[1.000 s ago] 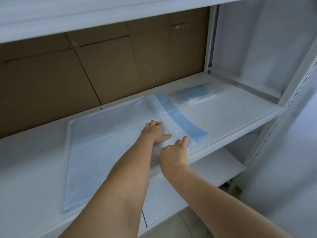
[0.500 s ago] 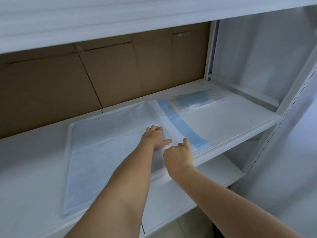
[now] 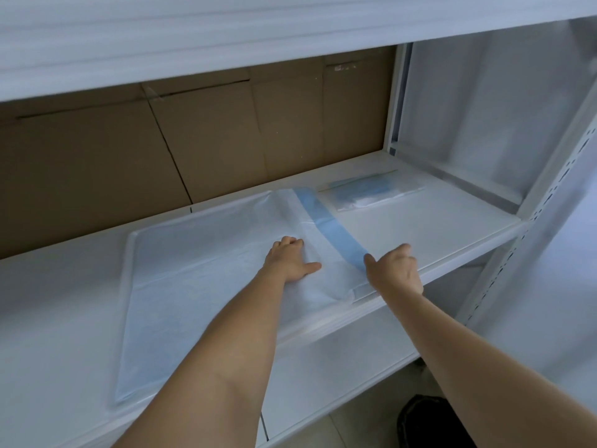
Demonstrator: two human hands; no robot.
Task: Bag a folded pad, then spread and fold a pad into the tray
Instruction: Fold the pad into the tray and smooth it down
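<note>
A white pad (image 3: pixel 200 286) lies spread flat in a shallow tray (image 3: pixel 130 240) on the shelf (image 3: pixel 420 227). The left hand (image 3: pixel 290 260) presses on the pad, fingers straight. Right of it, over the pad's blue edge strip (image 3: pixel 336 234), the right hand (image 3: pixel 397 270) hovers, fingers loosely curled, holding nothing. Behind the strip lies a bagged pad (image 3: pixel 368 192).

A storeroom, by the look of it: white slotted metal shelving (image 3: pixel 546 202) backed with brown cardboard (image 3: pixel 193 143)

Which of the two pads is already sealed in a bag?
The small folded pad at the shelf's back right, inside clear plastic. The big pad lies spread open under the hands.
</note>
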